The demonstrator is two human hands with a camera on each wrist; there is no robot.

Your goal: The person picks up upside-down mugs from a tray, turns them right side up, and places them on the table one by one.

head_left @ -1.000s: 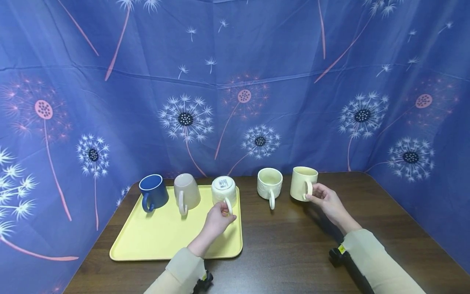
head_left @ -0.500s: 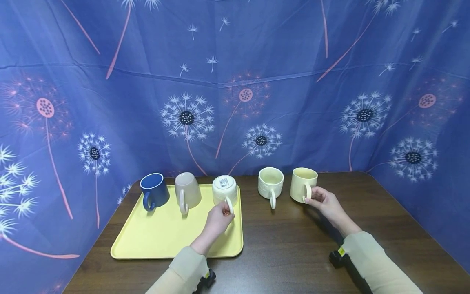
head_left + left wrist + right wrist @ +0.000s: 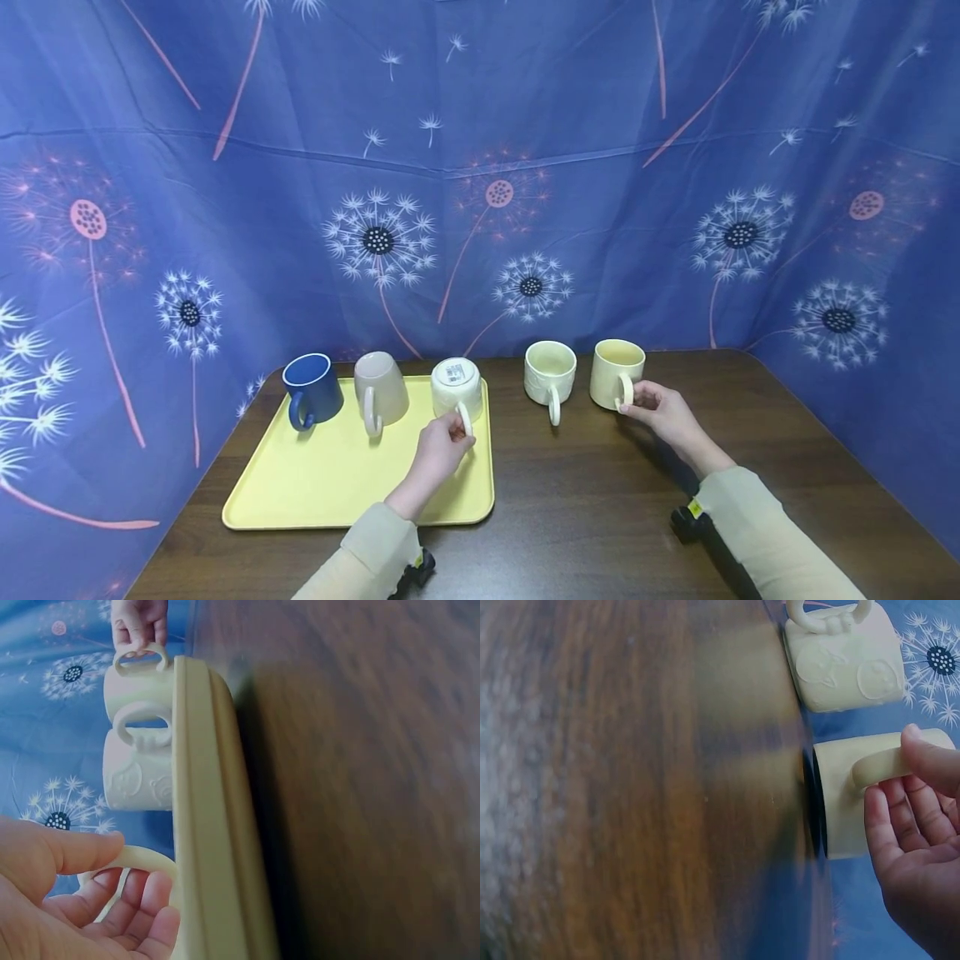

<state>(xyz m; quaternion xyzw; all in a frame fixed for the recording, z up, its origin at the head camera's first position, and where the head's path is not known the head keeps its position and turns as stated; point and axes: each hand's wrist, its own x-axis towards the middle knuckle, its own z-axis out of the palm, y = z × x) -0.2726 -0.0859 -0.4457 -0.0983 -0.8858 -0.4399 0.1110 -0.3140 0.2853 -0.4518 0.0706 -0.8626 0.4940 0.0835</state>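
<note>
In the head view, my left hand (image 3: 441,454) pinches the handle of a white mug (image 3: 454,392) that stands upside down at the back right of the yellow tray (image 3: 322,492). The left wrist view shows that thumb and fingers at the handle. My right hand (image 3: 671,421) grips the handle of a pale yellow mug (image 3: 609,379), which stands upright on the brown table to the right of the tray. In the right wrist view, the thumb lies over this handle (image 3: 881,766), with the fingers curled beneath. Between the hands stands an upright cream mug (image 3: 550,379) with raised patterns.
A blue mug (image 3: 318,400) stands upright at the tray's back left corner. Beside it, a greyish-beige mug (image 3: 386,396) sits upside down on the tray. The dark wooden table (image 3: 570,517) backs onto a blue dandelion-print cloth (image 3: 600,233).
My right hand has turned the pale yellow mug slightly, so its handle points more toward the front. The left hand stays on the white mug's handle.
</note>
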